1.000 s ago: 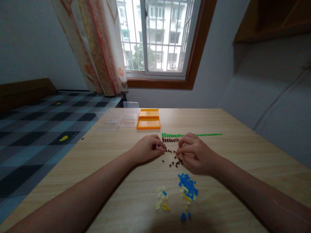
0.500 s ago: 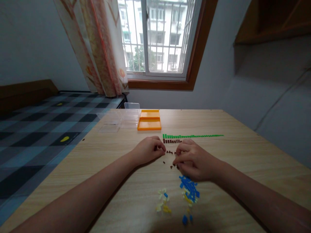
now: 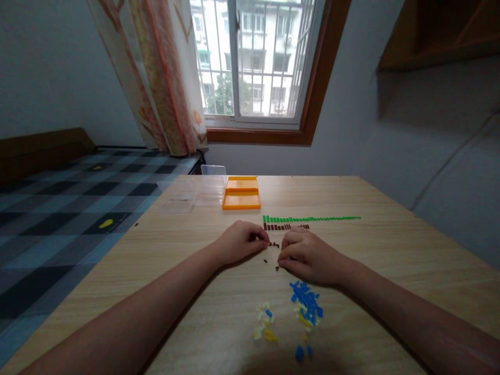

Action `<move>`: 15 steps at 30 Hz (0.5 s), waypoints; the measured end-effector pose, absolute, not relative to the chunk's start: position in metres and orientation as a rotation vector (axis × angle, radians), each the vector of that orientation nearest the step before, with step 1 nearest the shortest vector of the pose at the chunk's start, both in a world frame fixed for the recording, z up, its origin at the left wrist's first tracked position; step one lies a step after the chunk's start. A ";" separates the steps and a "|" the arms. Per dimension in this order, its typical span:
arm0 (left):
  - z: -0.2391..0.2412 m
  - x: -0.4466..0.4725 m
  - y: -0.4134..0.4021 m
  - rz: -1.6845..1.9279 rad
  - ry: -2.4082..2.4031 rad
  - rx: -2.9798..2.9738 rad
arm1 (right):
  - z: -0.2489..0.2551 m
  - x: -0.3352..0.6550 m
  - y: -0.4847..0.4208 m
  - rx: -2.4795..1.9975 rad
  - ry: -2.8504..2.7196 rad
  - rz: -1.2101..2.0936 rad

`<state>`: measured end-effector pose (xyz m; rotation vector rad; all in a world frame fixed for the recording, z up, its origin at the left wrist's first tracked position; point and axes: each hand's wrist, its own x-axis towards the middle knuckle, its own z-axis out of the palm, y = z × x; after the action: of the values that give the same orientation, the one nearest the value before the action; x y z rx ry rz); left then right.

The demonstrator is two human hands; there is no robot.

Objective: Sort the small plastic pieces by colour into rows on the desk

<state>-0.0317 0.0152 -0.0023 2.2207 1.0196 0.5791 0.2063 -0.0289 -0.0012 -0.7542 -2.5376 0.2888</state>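
Note:
My left hand (image 3: 239, 240) rests on the wooden table (image 3: 390, 250) with its fingers curled in a pinch beside a few loose dark brown pieces (image 3: 272, 254). My right hand (image 3: 308, 256) lies just right of them, fingers pressed together over more of the brown pieces; what either pinch holds is too small to name. Behind the hands runs a short row of brown pieces (image 3: 285, 226) and a longer row of green pieces (image 3: 310, 219). Nearer to me lie a heap of blue pieces (image 3: 307, 302) and some pale yellow ones (image 3: 263, 325).
An orange tray (image 3: 241, 200) and a clear plastic box (image 3: 195, 190) stand at the back left of the table. A bed with a checked cover (image 3: 66, 208) is on the left. A window and curtain are behind, and a grey wall is on the right.
My right hand has slid down and left, toward me, covering more of the loose brown pieces. The left hand has barely moved. The view has shifted slightly.

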 end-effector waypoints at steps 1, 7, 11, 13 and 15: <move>-0.001 -0.032 0.015 0.571 1.007 2.223 | -0.002 0.206 -0.028 -0.759 -2.537 0.288; 0.002 -0.032 0.017 0.604 0.959 2.346 | -0.005 0.202 -0.024 -0.855 -2.496 0.116; -0.001 -0.031 0.019 0.620 1.009 2.360 | -0.004 0.206 -0.026 -0.895 -2.361 0.088; -0.001 -0.032 0.020 0.625 1.025 2.361 | -0.003 0.209 -0.028 -0.866 -2.354 0.112; 0.000 -0.032 0.020 0.631 1.025 2.351 | -0.002 0.212 -0.028 -0.816 -2.385 0.150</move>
<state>-0.0322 0.0198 0.0000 2.3513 1.0250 0.6307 0.2116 -0.0285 -0.0020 -0.8163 -2.3845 0.1501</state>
